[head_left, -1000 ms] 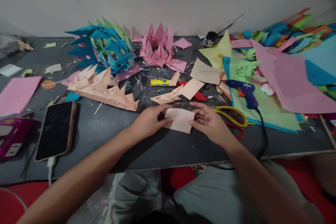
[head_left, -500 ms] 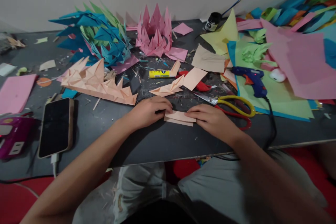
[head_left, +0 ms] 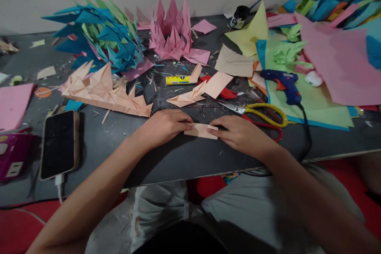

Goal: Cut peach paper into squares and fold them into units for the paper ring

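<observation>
A small peach paper strip (head_left: 200, 130), folded lengthwise, lies on the dark table near its front edge. My left hand (head_left: 168, 127) pinches the strip's left end. At the other end, the fingers of my right hand (head_left: 238, 133) close on the paper. Just beyond the hands sit a folded peach paper piece (head_left: 189, 97) and a flat peach paper sheet (head_left: 218, 84). To the left stretches a row of joined peach folded points (head_left: 107, 91). Scissors (head_left: 262, 115) with yellow and red handles lie beside my right hand.
A yellow glue stick (head_left: 177, 79) lies mid-table. Blue-green (head_left: 110, 35) and pink (head_left: 171, 35) spiky paper rings stand at the back. On the right are a blue glue gun (head_left: 285, 83) and paper sheets (head_left: 333, 63); a phone (head_left: 60, 143) lies left.
The paper's upper flap has come down over the lower layer, so the strip looks narrower and its edges meet. My right fingers have shifted slightly left. The view has moved a little.
</observation>
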The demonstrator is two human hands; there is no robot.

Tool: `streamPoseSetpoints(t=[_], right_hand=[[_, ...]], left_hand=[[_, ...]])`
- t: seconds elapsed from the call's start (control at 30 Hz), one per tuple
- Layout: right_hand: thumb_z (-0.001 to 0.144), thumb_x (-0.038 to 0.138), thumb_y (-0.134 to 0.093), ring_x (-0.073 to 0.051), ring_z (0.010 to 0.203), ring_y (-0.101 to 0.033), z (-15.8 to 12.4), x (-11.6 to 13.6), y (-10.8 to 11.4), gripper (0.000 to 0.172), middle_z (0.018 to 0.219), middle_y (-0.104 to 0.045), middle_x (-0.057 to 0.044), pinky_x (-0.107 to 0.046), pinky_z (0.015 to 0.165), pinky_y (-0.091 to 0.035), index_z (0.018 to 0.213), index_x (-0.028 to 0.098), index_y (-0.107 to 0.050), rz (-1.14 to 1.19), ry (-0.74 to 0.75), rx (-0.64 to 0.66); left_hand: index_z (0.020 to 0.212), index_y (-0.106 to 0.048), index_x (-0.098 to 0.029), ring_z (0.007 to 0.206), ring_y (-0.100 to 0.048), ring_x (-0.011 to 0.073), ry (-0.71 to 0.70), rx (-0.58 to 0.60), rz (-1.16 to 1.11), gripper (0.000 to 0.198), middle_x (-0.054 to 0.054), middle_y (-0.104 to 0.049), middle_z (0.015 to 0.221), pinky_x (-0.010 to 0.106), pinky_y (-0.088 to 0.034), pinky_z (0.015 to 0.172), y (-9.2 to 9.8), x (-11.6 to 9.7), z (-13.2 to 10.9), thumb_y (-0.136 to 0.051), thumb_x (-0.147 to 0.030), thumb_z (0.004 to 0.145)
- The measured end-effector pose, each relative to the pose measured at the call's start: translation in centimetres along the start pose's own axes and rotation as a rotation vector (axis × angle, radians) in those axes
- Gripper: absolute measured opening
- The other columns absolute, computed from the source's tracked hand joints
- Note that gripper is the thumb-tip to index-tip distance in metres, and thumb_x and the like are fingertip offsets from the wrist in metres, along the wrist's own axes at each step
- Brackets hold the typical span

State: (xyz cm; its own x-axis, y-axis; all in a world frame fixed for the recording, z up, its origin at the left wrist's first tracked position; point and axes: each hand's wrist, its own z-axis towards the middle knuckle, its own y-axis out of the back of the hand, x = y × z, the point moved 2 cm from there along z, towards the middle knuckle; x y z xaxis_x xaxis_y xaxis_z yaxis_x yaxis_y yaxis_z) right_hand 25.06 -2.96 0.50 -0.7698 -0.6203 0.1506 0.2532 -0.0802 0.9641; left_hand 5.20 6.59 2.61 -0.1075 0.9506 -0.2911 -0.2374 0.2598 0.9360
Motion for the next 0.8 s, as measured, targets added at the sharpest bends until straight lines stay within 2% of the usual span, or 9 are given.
streamPoseSetpoints(t=[0.4, 0.53, 0.6, 0.7, 0.8], right_hand=[[0.089, 0.017, -0.041, -0.019, 0.092, -0.056, -0.1, 0.0, -0.1, 0.028, 0.107, -0.062, -0.01, -0.035, 0.077, -0.046, 0.105, 0.019, -0.063, -0.035, -0.002, 0.021], [0.086, 0.008, -0.039, -0.022, 0.104, -0.052, 0.0, 0.2, -0.3, 0.032, 0.116, -0.06, -0.008, -0.037, 0.082, -0.046, 0.108, 0.015, -0.061, -0.026, 0.042, 0.042], [0.084, 0.004, -0.039, -0.022, 0.108, -0.05, 0.0, 0.3, -0.3, 0.036, 0.117, -0.061, -0.005, -0.038, 0.083, -0.045, 0.111, 0.014, -0.06, -0.02, 0.062, 0.05], [0.082, 0.004, -0.041, -0.022, 0.104, -0.051, 0.2, 0.5, -0.1, 0.036, 0.116, -0.063, -0.002, -0.036, 0.081, -0.045, 0.109, 0.015, -0.062, -0.006, 0.021, 0.034], [0.081, 0.006, -0.045, -0.019, 0.093, -0.055, 0.6, 0.8, 0.2, 0.033, 0.112, -0.065, 0.001, -0.034, 0.075, -0.043, 0.104, 0.019, -0.065, 0.0, -0.079, -0.01]], left_hand=[[0.094, -0.065, -0.019, 0.089, -0.059, 0.0172, 0.028, 0.068, 0.087, 0.025, 0.006, -0.065, 0.099, 0.03, -0.048, 0.078, 0.1, -0.5, 0.1, -0.042, -0.013, 0.086], [0.102, -0.062, -0.016, 0.099, -0.057, 0.0205, 0.088, 0.064, 0.202, 0.028, 0.007, -0.063, 0.109, 0.035, -0.045, 0.086, -0.8, -2.3, 0.1, -0.043, -0.01, 0.082], [0.111, -0.057, -0.012, 0.11, -0.053, 0.0208, 0.08, 0.115, 0.229, 0.033, 0.01, -0.057, 0.12, 0.034, -0.041, 0.093, -1.6, -3.6, 0.1, -0.041, -0.009, 0.082], [0.122, -0.049, -0.008, 0.12, -0.046, 0.0214, 0.159, 0.167, 0.249, 0.042, 0.013, -0.048, 0.131, 0.038, -0.034, 0.1, -2.4, -4.8, 0.2, -0.038, -0.009, 0.082], [0.126, -0.045, -0.012, 0.122, -0.044, 0.0187, 0.248, 0.192, 0.186, 0.047, 0.01, -0.047, 0.132, 0.042, -0.028, 0.105, -2.1, -4.9, 0.2, -0.035, -0.009, 0.08]])
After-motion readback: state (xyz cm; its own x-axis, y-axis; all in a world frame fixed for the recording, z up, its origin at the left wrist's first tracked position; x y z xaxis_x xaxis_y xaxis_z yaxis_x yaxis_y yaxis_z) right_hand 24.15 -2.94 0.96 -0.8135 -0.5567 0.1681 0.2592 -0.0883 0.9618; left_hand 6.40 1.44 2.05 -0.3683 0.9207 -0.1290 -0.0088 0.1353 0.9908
